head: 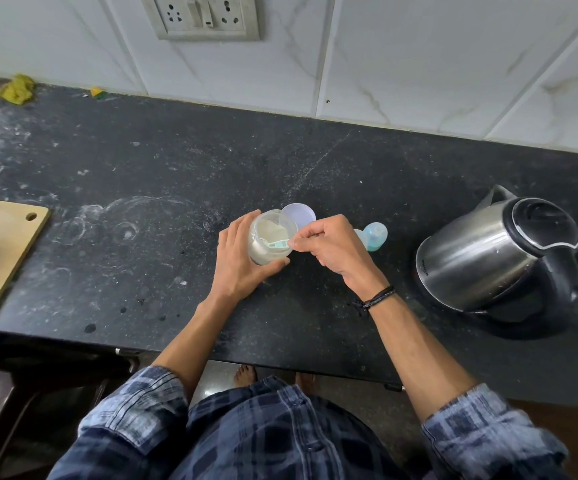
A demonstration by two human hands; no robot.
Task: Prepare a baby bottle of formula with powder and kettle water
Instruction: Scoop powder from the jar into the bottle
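Clear plastic jar [269, 237] stands open on the black counter [142, 188], part filled with pale powder [272, 230]. My left hand [240, 261] wraps around its side, hiding the lower wall. My right hand [332, 247] pinches the handle of a pale green scoop [275, 243] at the jar mouth; the scoop bowl is sunk in powder and hard to make out. A lilac lid [299, 214] lies just behind the jar, part covered by it. The bottle [374, 236] lies beyond my right hand, mostly hidden; I cannot tell its contents. The steel kettle [498, 258] stands apart at right, lid down, contents unseen. A wooden board [0, 251] is cut off at left.
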